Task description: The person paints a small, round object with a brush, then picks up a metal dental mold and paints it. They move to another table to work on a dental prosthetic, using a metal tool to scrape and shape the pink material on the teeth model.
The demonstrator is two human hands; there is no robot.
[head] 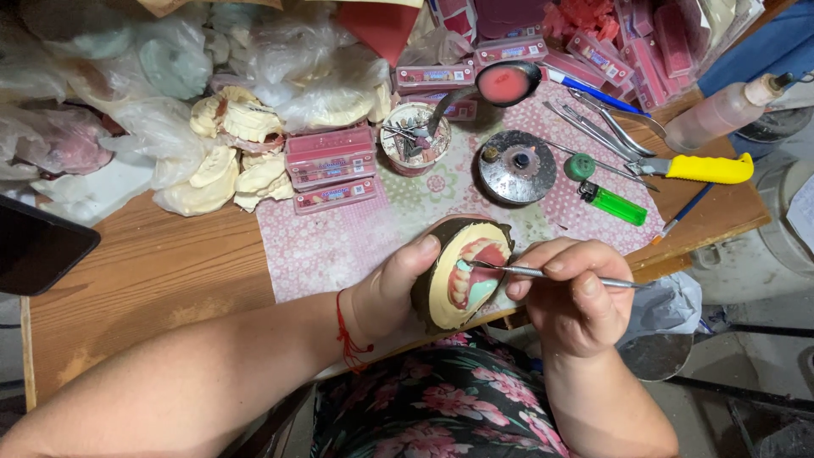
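1. The right hand (577,297) pinches a thin metal tool (551,273), tip at the pink wax beside the teeth.
2. The left hand (394,288) is clamped round the dental mould (462,276), held over the table (153,271) edge.
3. Judged: short, light strokes, mould braced steady.
4. A lighter (615,203) and a round metal burner (517,165) lie beyond.
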